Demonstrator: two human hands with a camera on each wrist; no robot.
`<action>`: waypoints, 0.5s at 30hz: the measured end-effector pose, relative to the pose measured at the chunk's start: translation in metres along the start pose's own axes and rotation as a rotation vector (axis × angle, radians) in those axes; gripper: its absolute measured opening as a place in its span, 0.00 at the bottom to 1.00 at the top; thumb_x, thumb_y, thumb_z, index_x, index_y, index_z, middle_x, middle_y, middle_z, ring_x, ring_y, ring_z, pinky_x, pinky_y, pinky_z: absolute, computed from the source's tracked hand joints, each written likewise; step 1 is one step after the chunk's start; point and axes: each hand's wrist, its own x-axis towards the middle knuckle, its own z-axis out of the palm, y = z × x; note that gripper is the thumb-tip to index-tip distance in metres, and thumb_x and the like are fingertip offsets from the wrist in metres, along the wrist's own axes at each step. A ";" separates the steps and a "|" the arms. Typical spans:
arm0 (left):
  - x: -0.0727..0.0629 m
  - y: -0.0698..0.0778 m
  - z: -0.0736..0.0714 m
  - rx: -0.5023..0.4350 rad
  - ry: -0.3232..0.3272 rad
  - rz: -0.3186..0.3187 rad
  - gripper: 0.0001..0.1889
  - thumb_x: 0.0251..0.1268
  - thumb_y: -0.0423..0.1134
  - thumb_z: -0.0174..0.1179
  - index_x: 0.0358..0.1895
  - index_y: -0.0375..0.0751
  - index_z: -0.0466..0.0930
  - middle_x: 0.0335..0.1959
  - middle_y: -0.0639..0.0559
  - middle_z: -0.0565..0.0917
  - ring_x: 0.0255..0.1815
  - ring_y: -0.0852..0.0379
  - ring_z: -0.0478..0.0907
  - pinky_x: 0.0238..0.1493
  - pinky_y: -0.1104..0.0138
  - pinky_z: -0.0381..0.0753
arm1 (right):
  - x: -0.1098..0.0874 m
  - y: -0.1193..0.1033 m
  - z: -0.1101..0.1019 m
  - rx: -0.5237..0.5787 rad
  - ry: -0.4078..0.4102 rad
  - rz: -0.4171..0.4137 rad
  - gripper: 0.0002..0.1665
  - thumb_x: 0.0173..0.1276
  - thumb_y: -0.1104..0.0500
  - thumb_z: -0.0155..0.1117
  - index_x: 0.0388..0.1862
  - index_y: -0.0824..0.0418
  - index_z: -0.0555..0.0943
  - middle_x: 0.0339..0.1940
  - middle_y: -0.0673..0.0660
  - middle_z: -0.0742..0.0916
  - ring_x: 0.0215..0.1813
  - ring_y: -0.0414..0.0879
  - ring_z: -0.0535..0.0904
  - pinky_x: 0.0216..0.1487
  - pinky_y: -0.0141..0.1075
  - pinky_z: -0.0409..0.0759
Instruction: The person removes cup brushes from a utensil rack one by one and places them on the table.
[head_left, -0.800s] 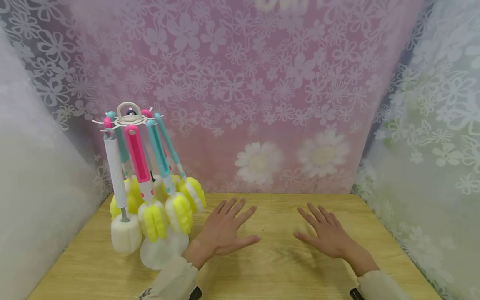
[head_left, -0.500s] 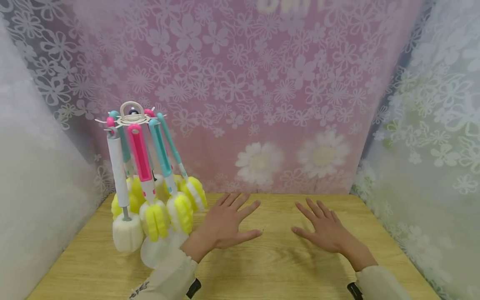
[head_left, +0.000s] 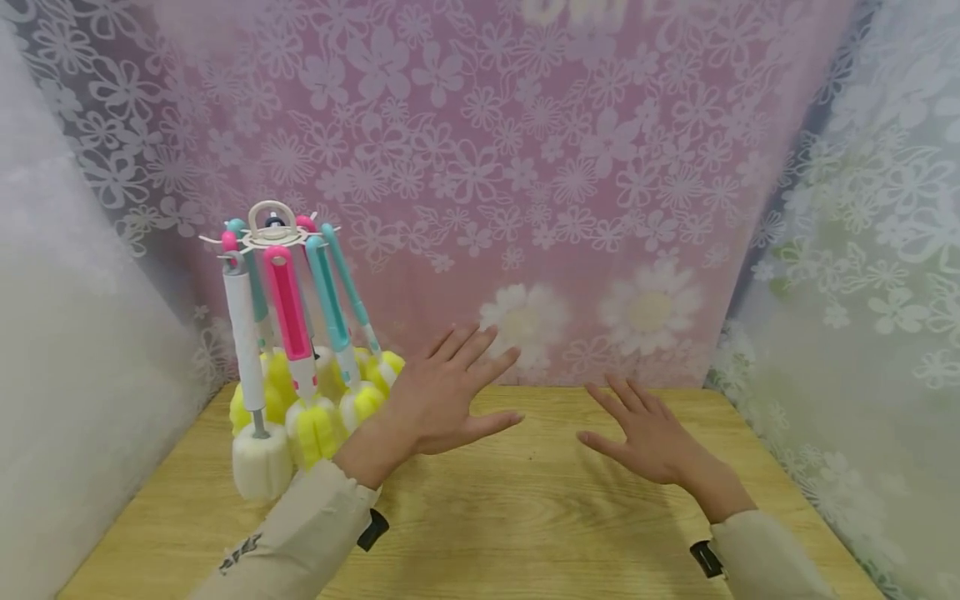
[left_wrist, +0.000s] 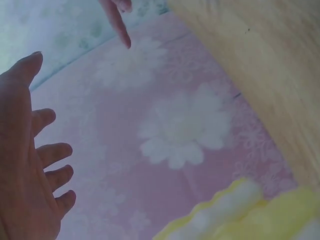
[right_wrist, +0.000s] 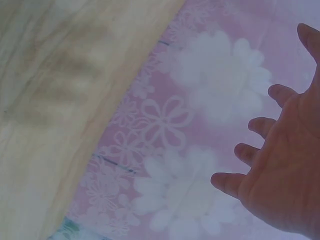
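Note:
My left hand [head_left: 450, 392] is raised over the table with fingers straight and spread, holding nothing. It is right of a rack [head_left: 281, 239] hung with sponge brushes, and its wrist overlaps some of them in the head view. A white-handled brush [head_left: 243, 333], a pink-handled brush [head_left: 287, 304] and a teal-handled brush [head_left: 327, 296] hang at the front, with white and yellow sponge heads. Yellow and white sponge [left_wrist: 260, 210] also shows low in the left wrist view. My right hand [head_left: 648, 437] hovers over the table's right half, fingers spread, grasping nothing. The rack's base is hidden behind my left forearm.
The wooden table [head_left: 540, 517] reaches back to a pink flowered curtain [head_left: 480, 183]. Pale sheets, the left one [head_left: 82, 350] and the flowered right one [head_left: 877, 350], border both sides.
My left hand has risen and moved away from me, its forearm now covering more of the rack's base. My right hand has lifted slightly. The rack with its brushes shifts slightly right in view.

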 end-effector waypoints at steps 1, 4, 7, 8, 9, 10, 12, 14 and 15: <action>0.001 -0.002 -0.005 0.010 0.015 0.014 0.38 0.62 0.73 0.39 0.72 0.59 0.60 0.73 0.49 0.60 0.74 0.49 0.51 0.72 0.55 0.46 | 0.003 0.000 -0.003 -0.002 0.000 -0.004 0.47 0.67 0.31 0.48 0.77 0.51 0.52 0.77 0.64 0.51 0.73 0.69 0.44 0.64 0.68 0.45; 0.005 -0.005 -0.022 0.014 0.027 0.021 0.38 0.63 0.71 0.39 0.73 0.58 0.60 0.73 0.48 0.60 0.74 0.48 0.51 0.72 0.55 0.44 | 0.009 -0.002 -0.014 -0.009 0.009 -0.020 0.47 0.67 0.31 0.48 0.78 0.50 0.50 0.77 0.63 0.50 0.74 0.68 0.42 0.64 0.68 0.44; 0.009 -0.012 -0.039 -0.014 0.036 0.016 0.36 0.65 0.69 0.41 0.73 0.57 0.60 0.73 0.48 0.60 0.74 0.48 0.50 0.73 0.55 0.41 | 0.016 -0.006 -0.022 -0.008 0.007 -0.038 0.47 0.68 0.32 0.47 0.78 0.48 0.48 0.78 0.61 0.48 0.75 0.66 0.40 0.65 0.67 0.42; 0.010 -0.015 -0.044 -0.023 0.040 0.010 0.36 0.65 0.68 0.42 0.73 0.56 0.60 0.73 0.47 0.60 0.74 0.48 0.49 0.73 0.55 0.40 | 0.019 -0.008 -0.025 0.000 0.005 -0.045 0.47 0.68 0.32 0.47 0.78 0.47 0.47 0.78 0.61 0.48 0.75 0.66 0.39 0.66 0.66 0.41; 0.011 -0.018 -0.050 -0.025 0.049 0.008 0.36 0.66 0.67 0.43 0.73 0.56 0.60 0.72 0.47 0.60 0.74 0.47 0.49 0.73 0.55 0.40 | 0.021 -0.011 -0.027 0.004 0.000 -0.048 0.47 0.68 0.32 0.47 0.78 0.46 0.46 0.78 0.60 0.47 0.75 0.65 0.39 0.66 0.65 0.40; 0.012 -0.021 -0.055 -0.021 0.061 0.004 0.35 0.66 0.66 0.44 0.73 0.55 0.61 0.72 0.47 0.61 0.74 0.47 0.50 0.73 0.55 0.40 | 0.023 -0.013 -0.029 0.007 -0.003 -0.051 0.47 0.68 0.31 0.47 0.78 0.45 0.45 0.78 0.60 0.47 0.75 0.64 0.37 0.67 0.64 0.38; 0.013 -0.027 -0.066 -0.020 0.083 -0.006 0.34 0.66 0.65 0.45 0.72 0.55 0.62 0.71 0.47 0.62 0.74 0.47 0.49 0.72 0.54 0.42 | 0.026 -0.016 -0.032 0.011 0.005 -0.062 0.47 0.68 0.31 0.47 0.78 0.46 0.45 0.78 0.61 0.47 0.75 0.65 0.37 0.67 0.64 0.38; 0.013 -0.032 -0.077 -0.014 0.102 -0.018 0.34 0.66 0.65 0.45 0.72 0.55 0.63 0.71 0.46 0.62 0.75 0.48 0.48 0.72 0.54 0.43 | 0.029 -0.020 -0.035 0.011 0.012 -0.065 0.47 0.67 0.31 0.47 0.78 0.46 0.46 0.78 0.61 0.48 0.75 0.65 0.38 0.67 0.65 0.38; 0.013 -0.034 -0.082 -0.007 0.111 -0.021 0.34 0.66 0.64 0.45 0.72 0.54 0.62 0.72 0.47 0.62 0.75 0.48 0.48 0.72 0.54 0.43 | 0.030 -0.021 -0.035 0.007 0.017 -0.064 0.47 0.67 0.31 0.47 0.78 0.46 0.46 0.78 0.61 0.48 0.75 0.64 0.38 0.67 0.65 0.39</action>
